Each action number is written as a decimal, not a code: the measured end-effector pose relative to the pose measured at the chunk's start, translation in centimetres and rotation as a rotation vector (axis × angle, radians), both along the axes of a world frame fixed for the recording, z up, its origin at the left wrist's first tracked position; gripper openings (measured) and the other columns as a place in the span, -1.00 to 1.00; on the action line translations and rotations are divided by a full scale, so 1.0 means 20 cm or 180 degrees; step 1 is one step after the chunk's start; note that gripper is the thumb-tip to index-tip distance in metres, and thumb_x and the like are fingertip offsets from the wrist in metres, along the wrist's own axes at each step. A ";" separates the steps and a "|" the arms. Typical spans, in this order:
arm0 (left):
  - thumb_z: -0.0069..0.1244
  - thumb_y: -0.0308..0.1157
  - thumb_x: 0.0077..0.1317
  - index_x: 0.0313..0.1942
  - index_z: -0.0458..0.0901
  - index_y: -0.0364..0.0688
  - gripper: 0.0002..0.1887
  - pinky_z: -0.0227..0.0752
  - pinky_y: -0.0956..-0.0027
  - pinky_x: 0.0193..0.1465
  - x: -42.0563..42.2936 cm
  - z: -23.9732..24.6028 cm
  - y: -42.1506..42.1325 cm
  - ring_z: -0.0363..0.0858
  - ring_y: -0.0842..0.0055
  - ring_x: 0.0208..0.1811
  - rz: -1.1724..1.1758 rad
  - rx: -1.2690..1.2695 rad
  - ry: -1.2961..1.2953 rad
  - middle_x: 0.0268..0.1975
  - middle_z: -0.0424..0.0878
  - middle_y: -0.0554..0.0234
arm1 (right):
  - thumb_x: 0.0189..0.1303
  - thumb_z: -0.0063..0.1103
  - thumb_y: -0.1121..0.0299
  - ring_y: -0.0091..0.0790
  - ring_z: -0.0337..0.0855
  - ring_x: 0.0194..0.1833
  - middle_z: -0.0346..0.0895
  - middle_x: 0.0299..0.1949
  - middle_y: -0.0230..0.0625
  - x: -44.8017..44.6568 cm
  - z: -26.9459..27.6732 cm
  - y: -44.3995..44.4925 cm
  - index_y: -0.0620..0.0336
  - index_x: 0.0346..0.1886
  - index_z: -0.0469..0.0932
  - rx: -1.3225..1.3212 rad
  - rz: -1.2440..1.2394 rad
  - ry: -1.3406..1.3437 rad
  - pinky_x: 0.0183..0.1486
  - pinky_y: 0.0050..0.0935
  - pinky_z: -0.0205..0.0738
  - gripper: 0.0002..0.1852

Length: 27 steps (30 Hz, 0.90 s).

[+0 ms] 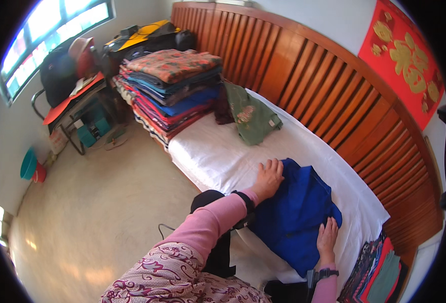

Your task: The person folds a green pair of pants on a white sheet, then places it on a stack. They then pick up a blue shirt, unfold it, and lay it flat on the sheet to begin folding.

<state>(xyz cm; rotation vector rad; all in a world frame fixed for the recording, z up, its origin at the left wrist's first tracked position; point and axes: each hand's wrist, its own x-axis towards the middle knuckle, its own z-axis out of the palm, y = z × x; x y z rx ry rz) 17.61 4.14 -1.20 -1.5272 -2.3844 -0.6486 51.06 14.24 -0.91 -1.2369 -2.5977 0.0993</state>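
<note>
A blue cloth garment (289,223) lies spread on the white sheet (204,151) in front of me, creased and partly folded. My left hand (270,178) rests on its far left edge with the fingers slightly apart. At the garment's near right edge lies my right hand (327,235), its fingers flat against the cloth. Neither hand visibly grips the fabric. Beyond it sits a green garment (251,115) with a flower pattern and a small pale tag, crumpled beside a dark maroon cloth (223,108).
A tall stack of folded clothes (173,87) stands at the bed's far end. More folded clothes (374,269) lie at the lower right. A slatted wooden headboard (294,72) runs along the wall. Left on the floor are a desk chair-like stand (77,102) and buckets (31,166).
</note>
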 end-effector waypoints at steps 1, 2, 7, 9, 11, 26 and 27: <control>0.12 -0.12 0.32 0.30 0.32 -0.30 -0.34 0.27 -0.13 0.26 -0.02 -0.01 0.02 0.40 0.12 0.29 -0.0078 -0.0172 -0.0273 0.24 0.43 -0.04 | 0.42 0.07 0.26 0.14 0.27 0.39 0.30 0.37 0.08 0.01 -0.01 0.02 0.37 0.32 0.36 0.0007 -0.0115 -0.0079 0.47 -0.02 0.10 -0.49; 0.12 -0.10 0.33 0.30 0.32 -0.30 -0.34 0.25 -0.15 0.29 -0.03 -0.03 0.02 0.38 0.12 0.31 -0.0087 -0.0116 -0.0237 0.26 0.43 -0.05 | 0.42 0.08 0.27 0.13 0.27 0.39 0.31 0.37 0.07 0.02 -0.02 0.04 0.37 0.31 0.37 0.0096 -0.0055 -0.0051 0.47 -0.02 0.10 -0.50; 0.08 -0.08 0.35 0.32 0.32 -0.24 -0.35 0.18 -0.13 0.36 -0.12 -0.09 0.11 0.38 0.17 0.34 -0.0146 -0.0005 -0.0240 0.30 0.44 0.02 | 0.40 0.11 0.22 0.09 0.27 0.40 0.34 0.36 0.04 0.01 -0.08 0.14 0.34 0.31 0.39 0.0416 -0.0198 -0.0203 0.48 -0.06 0.10 -0.48; 0.07 -0.06 0.36 0.34 0.33 -0.21 -0.35 0.15 -0.13 0.38 -0.14 -0.10 0.14 0.37 0.21 0.37 -0.0131 -0.0039 -0.0315 0.32 0.45 0.08 | 0.39 0.13 0.19 0.07 0.25 0.42 0.33 0.36 0.03 0.00 -0.08 0.18 0.32 0.32 0.38 0.0434 -0.0229 -0.0178 0.48 -0.07 0.09 -0.46; 0.08 -0.06 0.36 0.32 0.37 -0.18 -0.38 0.14 -0.17 0.36 -0.16 -0.10 0.16 0.38 0.26 0.35 -0.0113 -0.0002 -0.0167 0.28 0.49 0.14 | 0.37 0.16 0.20 0.06 0.24 0.42 0.33 0.36 0.02 -0.02 -0.07 0.22 0.32 0.34 0.36 0.0378 -0.0284 -0.0202 0.48 -0.08 0.09 -0.43; 0.24 -0.32 0.18 0.15 0.57 -0.02 -0.50 0.22 -0.10 0.23 -0.24 -0.01 0.28 0.45 0.22 0.21 -0.0555 -0.0087 -0.0902 0.06 0.57 0.20 | 0.07 0.33 0.52 0.04 0.49 0.04 0.50 -0.09 -0.12 -0.16 0.05 0.42 0.19 0.04 0.54 0.0436 0.0027 0.0141 0.17 -0.06 0.38 -0.60; 0.25 -0.34 0.16 0.12 0.59 -0.01 -0.53 0.23 -0.10 0.22 -0.24 0.00 0.28 0.46 0.22 0.20 -0.0503 -0.0135 -0.0937 0.05 0.56 0.21 | 0.06 0.33 0.52 0.04 0.49 0.03 0.50 -0.10 -0.13 -0.17 0.05 0.42 0.17 -0.01 0.56 0.0389 0.0012 0.0191 0.16 -0.06 0.39 -0.63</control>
